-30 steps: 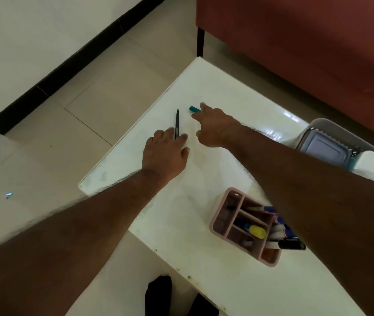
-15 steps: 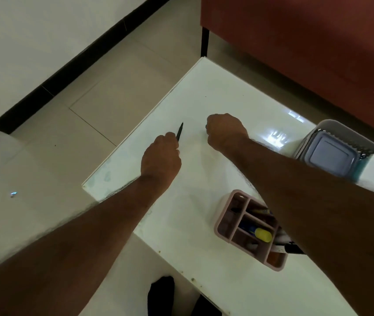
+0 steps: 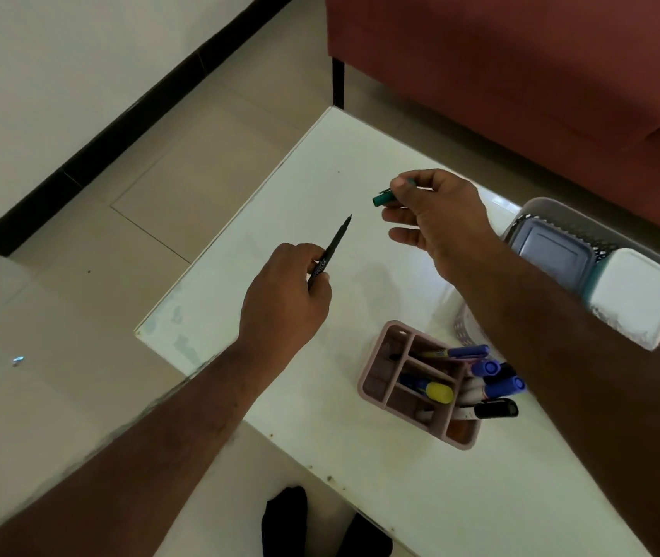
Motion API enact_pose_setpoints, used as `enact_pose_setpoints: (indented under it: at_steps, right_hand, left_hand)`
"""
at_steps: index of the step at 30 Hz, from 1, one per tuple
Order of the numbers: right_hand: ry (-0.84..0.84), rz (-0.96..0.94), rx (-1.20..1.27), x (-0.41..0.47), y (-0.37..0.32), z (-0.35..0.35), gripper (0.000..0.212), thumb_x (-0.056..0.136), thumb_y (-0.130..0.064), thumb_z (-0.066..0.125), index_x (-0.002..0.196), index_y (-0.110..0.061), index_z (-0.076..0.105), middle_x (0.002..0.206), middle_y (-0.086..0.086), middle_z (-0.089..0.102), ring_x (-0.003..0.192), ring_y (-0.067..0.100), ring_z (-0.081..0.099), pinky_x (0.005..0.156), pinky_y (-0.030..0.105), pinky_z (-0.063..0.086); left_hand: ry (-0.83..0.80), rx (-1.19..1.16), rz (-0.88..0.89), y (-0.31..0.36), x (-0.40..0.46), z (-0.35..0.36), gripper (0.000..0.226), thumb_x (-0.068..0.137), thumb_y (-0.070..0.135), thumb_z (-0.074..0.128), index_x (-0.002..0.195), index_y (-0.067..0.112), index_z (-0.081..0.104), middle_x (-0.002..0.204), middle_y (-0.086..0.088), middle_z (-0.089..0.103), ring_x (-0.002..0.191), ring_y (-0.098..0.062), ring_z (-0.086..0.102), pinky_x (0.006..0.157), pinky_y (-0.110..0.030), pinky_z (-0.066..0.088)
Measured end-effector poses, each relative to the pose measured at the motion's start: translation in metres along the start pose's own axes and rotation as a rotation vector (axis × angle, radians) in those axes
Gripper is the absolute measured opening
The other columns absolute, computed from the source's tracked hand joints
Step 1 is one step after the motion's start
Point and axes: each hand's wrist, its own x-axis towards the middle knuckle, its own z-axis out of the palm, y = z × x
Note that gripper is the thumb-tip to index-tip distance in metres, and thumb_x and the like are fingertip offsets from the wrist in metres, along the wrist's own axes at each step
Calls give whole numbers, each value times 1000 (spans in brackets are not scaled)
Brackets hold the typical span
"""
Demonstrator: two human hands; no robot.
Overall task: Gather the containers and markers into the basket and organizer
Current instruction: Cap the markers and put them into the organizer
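Observation:
My left hand (image 3: pixel 286 297) pinches a thin black pen (image 3: pixel 332 249) whose tip points up and to the right, lifted off the white table (image 3: pixel 320 166). Above the table's middle, my right hand (image 3: pixel 439 219) holds a teal marker (image 3: pixel 385 198) between thumb and fingers. A pink organizer (image 3: pixel 386 369) with several markers in its compartments stands near the front. At the right sits a grey mesh basket (image 3: pixel 523 219) holding a grey-lidded container (image 3: pixel 553 253) and a white-lidded container (image 3: pixel 634 299); my right forearm hides part of it.
A red sofa (image 3: pixel 521 74) stands behind the table, with a dark leg at the table's far corner. Tiled floor (image 3: pixel 183 162) and a white wall with black skirting lie to the left. Dark shapes, perhaps feet, show below the table's front edge.
Both hands have risen from the tabletop and drawn back toward me. The left now carries the black pen, the right the teal marker, which earlier lay on the table.

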Motion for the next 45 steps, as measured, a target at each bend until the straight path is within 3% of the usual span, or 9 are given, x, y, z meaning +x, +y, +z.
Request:
enact_pose_setpoints:
  at_steps: [6, 13, 19, 26, 40, 45]
  right_hand:
    - [9, -44, -53, -16, 6, -5, 23, 94, -23, 65, 115, -13, 65, 99, 6, 73, 85, 19, 73, 73, 33, 62]
    - [-11, -64, -61, -26, 10, -10, 22, 94, -22, 65, 114, -13, 66, 97, 6, 73, 85, 19, 73, 73, 32, 62]
    - [-55, -111, -120, -32, 12, -10, 23, 93, -19, 66, 115, -13, 66, 98, 7, 72, 82, 17, 73, 69, 28, 62]
    - [68, -130, -98, -29, 12, -14, 21, 94, -22, 65, 113, -15, 64, 102, 7, 71, 85, 16, 72, 69, 28, 61]
    - [12, -110, -143, -41, 18, -9, 23, 94, -19, 66, 115, -11, 66, 98, 7, 72, 82, 17, 72, 68, 29, 62]
    - [-44, -101, -156, -50, 22, -4, 19, 93, -17, 67, 111, -12, 69, 93, 8, 74, 81, 19, 73, 67, 29, 62]
  left_hand:
    - [2, 24, 63, 18, -11, -2, 25, 93, 22, 63, 117, 15, 63, 105, 1, 61, 73, -10, 49, 67, -21, 38]
    - [-34, 29, 68, 25, -14, -2, 27, 94, 24, 61, 120, 16, 61, 108, 0, 61, 78, -12, 52, 70, -27, 48]
    - [-39, 36, 75, 27, -15, -3, 28, 94, 25, 62, 120, 14, 62, 110, -2, 62, 80, -11, 54, 73, -25, 47]
    - [-37, 34, 81, 26, -19, -5, 26, 94, 24, 60, 119, 16, 62, 108, 0, 61, 76, -11, 50, 70, -23, 41]
    - [-56, 35, 106, 27, -27, -8, 26, 94, 25, 60, 119, 17, 62, 108, 0, 61, 78, -12, 53, 70, -26, 48]
    - [-49, 13, 137, 34, -25, -8, 27, 98, 26, 57, 121, 13, 62, 107, -2, 60, 82, -9, 49, 70, -19, 39]
